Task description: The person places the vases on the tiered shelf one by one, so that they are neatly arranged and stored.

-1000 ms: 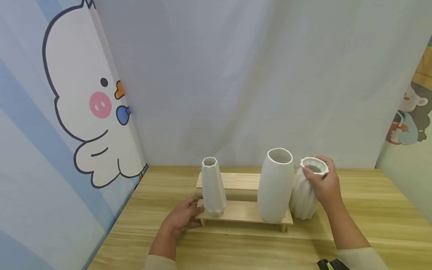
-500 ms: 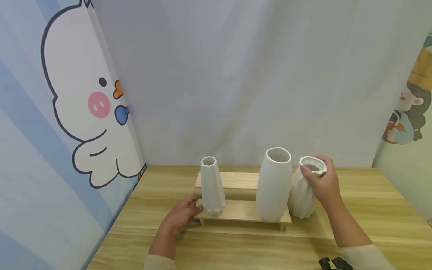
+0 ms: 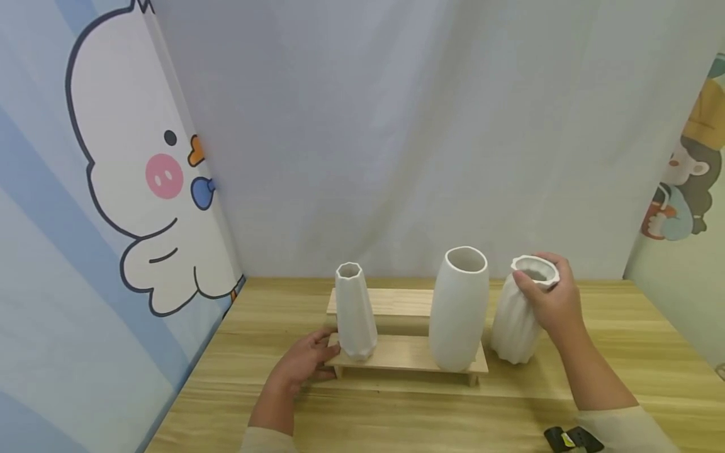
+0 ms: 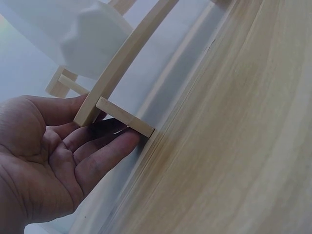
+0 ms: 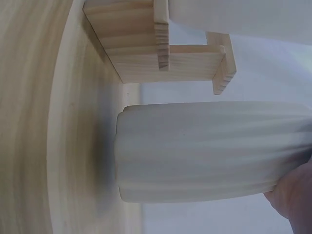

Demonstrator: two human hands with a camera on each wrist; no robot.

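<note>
The right grip (image 3: 557, 305) pinches the fluted vase (image 3: 515, 327) at its scalloped rim, thumb on the near side and fingers round the far side, probably because the rim narrows the hold to something one hand can span. The body of that vase hangs down below this grip, just beside the end of the wooden stand (image 3: 404, 352) and apart from it; a shadow lies on the desk (image 3: 396, 418) under its base, though I cannot tell whether the base touches. The left grip (image 3: 301, 363) pinches the opposite end of the stand, thumb over the lower board and fingers by the leg (image 4: 126, 117) beneath, a hold that seems meant to keep the stand from sliding. Just beside the left grip's thumb, the slim vase (image 3: 357, 318) stands upright on the lower board. The tall vase (image 3: 459, 314) stands upright near the board's other end, between the two grips and nearer the right one; spacing the pair towards both ends likely keeps the load balanced. Past the left grip, the stand's upper board (image 3: 402, 302) sits behind and higher, perhaps so that a back row would show above the front.
</note>
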